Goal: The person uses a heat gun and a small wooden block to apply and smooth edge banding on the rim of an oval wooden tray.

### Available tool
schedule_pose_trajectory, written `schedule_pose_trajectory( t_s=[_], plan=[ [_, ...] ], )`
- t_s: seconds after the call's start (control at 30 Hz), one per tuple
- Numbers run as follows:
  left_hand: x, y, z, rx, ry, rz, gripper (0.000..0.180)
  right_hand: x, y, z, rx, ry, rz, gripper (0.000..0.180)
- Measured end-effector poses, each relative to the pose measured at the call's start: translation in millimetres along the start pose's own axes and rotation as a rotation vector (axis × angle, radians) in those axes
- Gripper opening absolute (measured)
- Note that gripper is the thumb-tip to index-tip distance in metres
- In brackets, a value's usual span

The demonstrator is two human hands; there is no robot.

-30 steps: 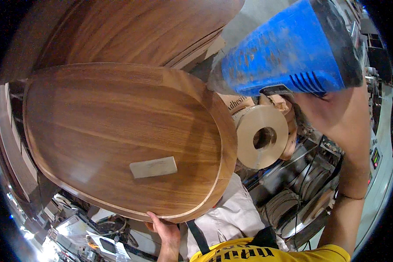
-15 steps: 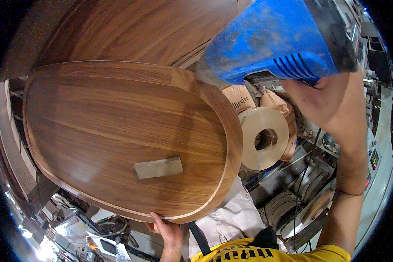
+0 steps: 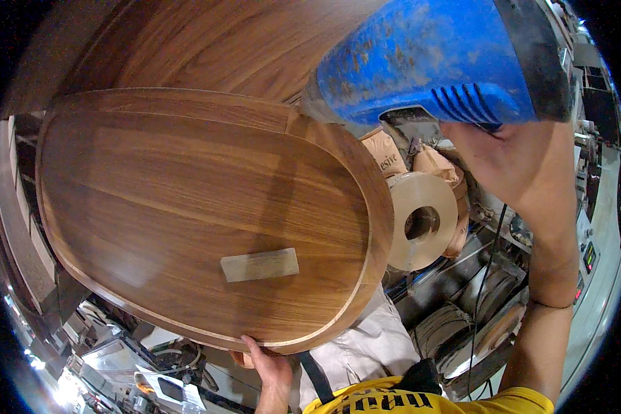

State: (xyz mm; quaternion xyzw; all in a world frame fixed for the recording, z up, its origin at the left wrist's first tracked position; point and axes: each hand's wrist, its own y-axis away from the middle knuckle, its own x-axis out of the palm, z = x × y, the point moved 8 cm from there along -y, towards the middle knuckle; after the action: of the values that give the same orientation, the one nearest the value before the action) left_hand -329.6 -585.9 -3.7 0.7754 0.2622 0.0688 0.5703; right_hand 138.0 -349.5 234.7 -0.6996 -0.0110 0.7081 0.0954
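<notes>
A large oval walnut-coloured wooden tray (image 3: pixel 186 207) with a raised rim and a pale edge strip fills the left and middle of the view. My left hand (image 3: pixel 272 369) grips its near rim, thumb over the edge and the other fingers mostly hidden beneath. On the tray lies a small pale rectangular block (image 3: pixel 260 265). My right hand (image 3: pixel 510 162) is wrapped round a dusty blue power tool (image 3: pixel 421 55) that looks like a heat gun, with a black rear end. Its grey front end points at the tray's far right rim; the contact point is hidden.
Beyond the tray stands a large wood-grain panel (image 3: pixel 234 48). Right of the tray are a roll of edge-banding tape (image 3: pixel 435 234) and brown paper bags (image 3: pixel 381 153). A black cord (image 3: pixel 486 290) hangs over more coiled rolls (image 3: pixel 448 331). A cluttered bench (image 3: pixel 117 372) lies lower left.
The tray and the block on it have shifted slightly to the right. The blue tool's front end has moved a little left along the far rim. Both hands keep their grips.
</notes>
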Motion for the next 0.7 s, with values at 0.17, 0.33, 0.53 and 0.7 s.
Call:
schedule_pose_trajectory(
  t_s=[0.17, 0.33, 0.53, 0.7],
  plan=[
    [-3, -1, -2, 0.013, -0.011, -0.015, 0.088, 0, -1, 1, -0.002, 0.004, -0.007, 0.022],
    [5, 4, -6, 0.041, -0.044, 0.01, 0.087, -6, 4, 0, 0.0, 0.017, -0.01, 0.022],
    [-11, -15, 6, 0.011, -0.01, 0.143, 0.086, -13, 8, -3, 0.005, 0.03, -0.017, 0.022],
    [-29, -28, 16, -0.031, 0.03, 0.094, 0.083, -16, 15, -8, 0.028, 0.061, -0.004, 0.023]
  ],
)
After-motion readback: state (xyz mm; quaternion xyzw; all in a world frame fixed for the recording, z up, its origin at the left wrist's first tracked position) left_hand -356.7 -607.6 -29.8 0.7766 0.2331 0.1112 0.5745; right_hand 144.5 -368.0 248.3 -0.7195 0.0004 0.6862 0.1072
